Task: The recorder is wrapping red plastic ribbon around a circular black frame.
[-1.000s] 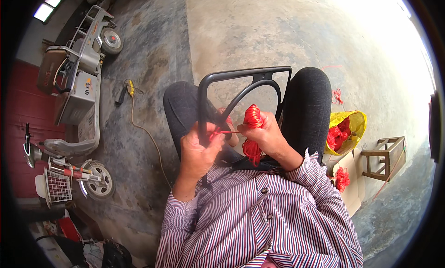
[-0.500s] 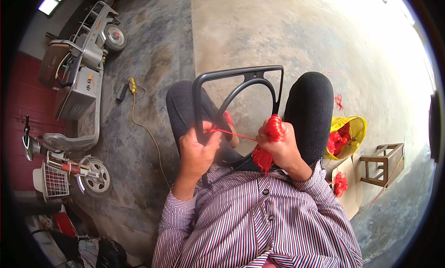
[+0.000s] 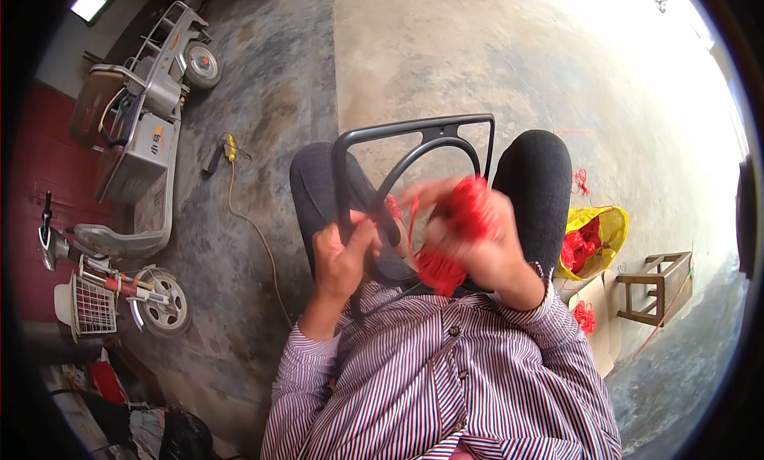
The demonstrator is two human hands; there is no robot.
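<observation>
A black frame (image 3: 414, 127) with a round ring inside it stands tilted over my lap, between my knees. My left hand (image 3: 342, 257) is closed round its left bar, thumb and fingers pinched together, with a bit of red cord showing at the fingertips. In my right hand (image 3: 497, 249) is a hank of red cord (image 3: 471, 201), part of it hanging below the palm. That hand is smeared by motion, its forefinger reaching toward the left bar. A loose strand of the cord dips between both hands inside the frame.
Right of my knee sit a yellow bag (image 3: 618, 233) of red cord, a loose red bundle (image 3: 585, 318) on cardboard (image 3: 606, 341), and a wooden stool (image 3: 654, 278). An electric tricycle (image 3: 151, 153) stands left. A cable (image 3: 259, 235) with a yellow connector (image 3: 231, 146) crosses the floor.
My right hand has turned and moved left toward my left hand with the cord hank. The strand between them, taut before, now hangs slack. My left hand stays at the bar.
</observation>
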